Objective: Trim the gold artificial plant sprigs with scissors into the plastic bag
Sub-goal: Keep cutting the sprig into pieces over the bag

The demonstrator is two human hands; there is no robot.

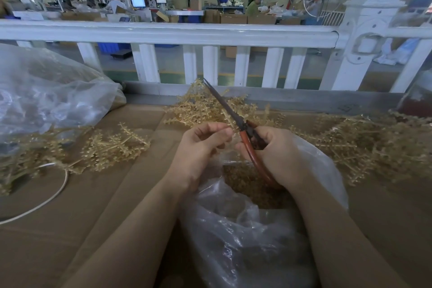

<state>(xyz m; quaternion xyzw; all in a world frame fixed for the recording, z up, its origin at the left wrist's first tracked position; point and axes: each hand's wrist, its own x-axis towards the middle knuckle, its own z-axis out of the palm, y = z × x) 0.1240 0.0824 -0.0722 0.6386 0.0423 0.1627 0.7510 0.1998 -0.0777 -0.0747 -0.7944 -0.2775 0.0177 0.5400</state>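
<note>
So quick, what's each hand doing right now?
Left hand: fingers curled, pinching something small; too blurred to name.
Right hand: grips the scissors, blades together.

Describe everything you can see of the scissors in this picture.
The scissors have long, dark, dull metal blades, closed or nearly so, pointing up and away toward the white railing. Their handles are reddish-brown loops. The right hand grips the handles, holding the scissors tilted above the open plastic bag. The left hand sits beside the pivot.
</note>
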